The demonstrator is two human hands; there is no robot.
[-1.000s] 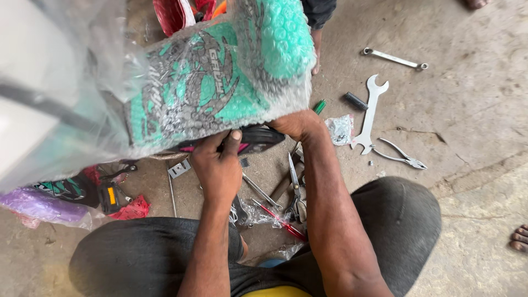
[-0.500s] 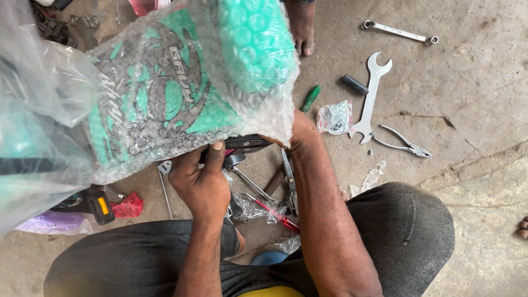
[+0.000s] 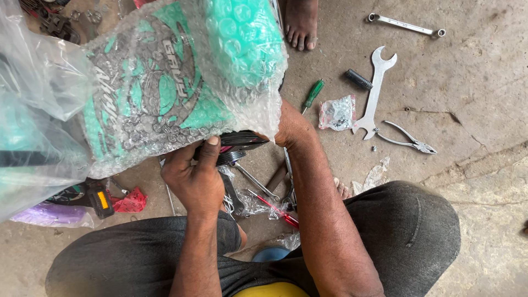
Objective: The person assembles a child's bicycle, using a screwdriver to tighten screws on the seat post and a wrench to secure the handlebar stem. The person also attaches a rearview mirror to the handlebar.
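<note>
**Bubble-wrapped teal part held over a tool-strewn floor**

Rough grey concrete floor fills the head view, with the person seated low, dark trousers at the bottom edge. Both hands hold up a bulky teal part wrapped in clear bubble plastic, which hangs above the fingers and covers the upper left. The left hand curls its fingers closed around the wrap's lower edge, thumb up against the plastic. The right hand reaches under the wrap's right corner; its fingers are hidden, so I cannot tell how they are set. A black round component shows between the two hands, just under the wrap.

Beyond the right hand's knuckles lie a green-handled screwdriver, a small clear bag of fasteners, a flat silver open-ended spanner, steel pliers and a slim ring spanner. Someone else's bare foot stands at the top.

The bundle looks light but bulky, its plastic soft and slippery; a hold on the firm part beneath seems safer than on loose film.

Against the frame half a second back, the wrap sits slightly higher and the left thumb has shifted up onto it.
</note>
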